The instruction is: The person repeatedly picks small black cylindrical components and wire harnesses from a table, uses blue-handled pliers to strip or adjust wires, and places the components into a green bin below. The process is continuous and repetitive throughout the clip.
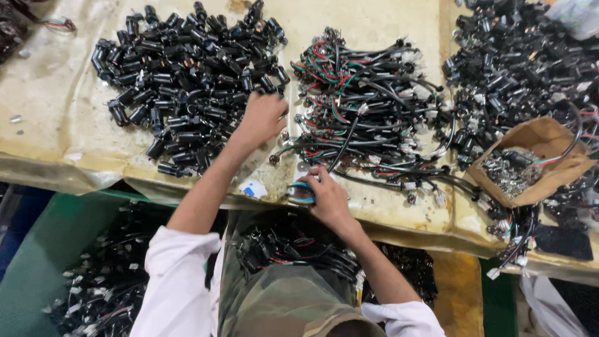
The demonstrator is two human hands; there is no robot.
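- Nearest you: a heap of black wired parts (293, 249) lies in your lap on camouflage cloth, below the tabletop edge. Judged from that heap, a fair share already looks handled.
- More wired parts (106, 281) fill a green bin (37, 268) low on your left.
- Your right hand (327, 196) rests at the front edge of the tabletop (56, 125), fingers closed around a small part with coloured leads (301, 190). Its long axis cannot be told under your fingers; the leads curl toward you and to your left.
- A small white and blue scrap (253, 189) lies just beside that hand, on your left.
- Your left hand (262, 118) reaches farther out, knuckles up, fingers curled down into the near edge of the pile of black cylinders (187, 81). Whether it grips one, you cannot tell.
- The cylinders lie every way, no common direction; the pile is large, so much appears left.
- The bundle of black, red and green wires (368, 112) sits between your hands and beyond, strands running mostly left to right.
- Far right: a torn cardboard box (543, 143) of small metal pieces, with another black heap (524, 56) behind it.
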